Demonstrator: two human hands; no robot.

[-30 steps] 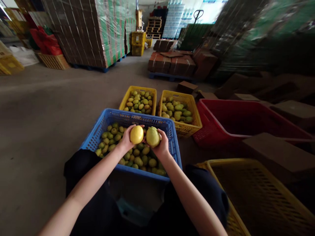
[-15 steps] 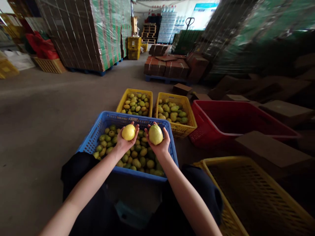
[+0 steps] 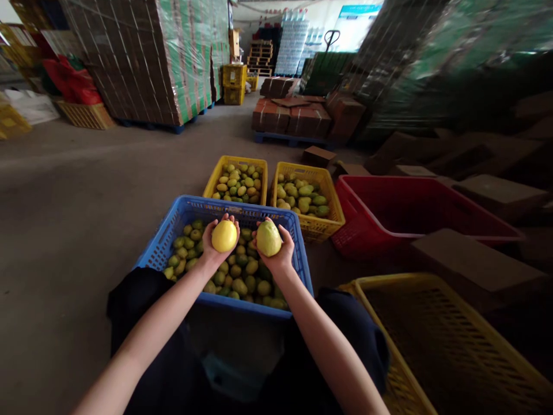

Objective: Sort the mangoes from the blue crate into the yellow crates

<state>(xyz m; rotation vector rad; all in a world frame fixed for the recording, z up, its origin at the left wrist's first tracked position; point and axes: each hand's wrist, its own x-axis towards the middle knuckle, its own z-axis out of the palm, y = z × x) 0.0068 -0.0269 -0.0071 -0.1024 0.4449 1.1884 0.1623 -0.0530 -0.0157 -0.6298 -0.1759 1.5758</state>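
Yellow fruit (image 3: 224,236) sits in half-curled L hand (image 3: 209,249); greener fruit (image 3: 268,239), narrow end fwd, in half-curled R hand (image 3: 283,255), both abv blue crate (image 3: 248,306).

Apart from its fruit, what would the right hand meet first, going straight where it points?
Probably the far wall of the blue crate, ahead of the right hand; depth is unclear, so the hand might pass above it.

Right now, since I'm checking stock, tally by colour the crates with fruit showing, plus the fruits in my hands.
Blue crate: 1
Yellow crates: 2
Yellow fruit, left hand: 1
Green-yellow fruit, right hand: 1
Total: 5
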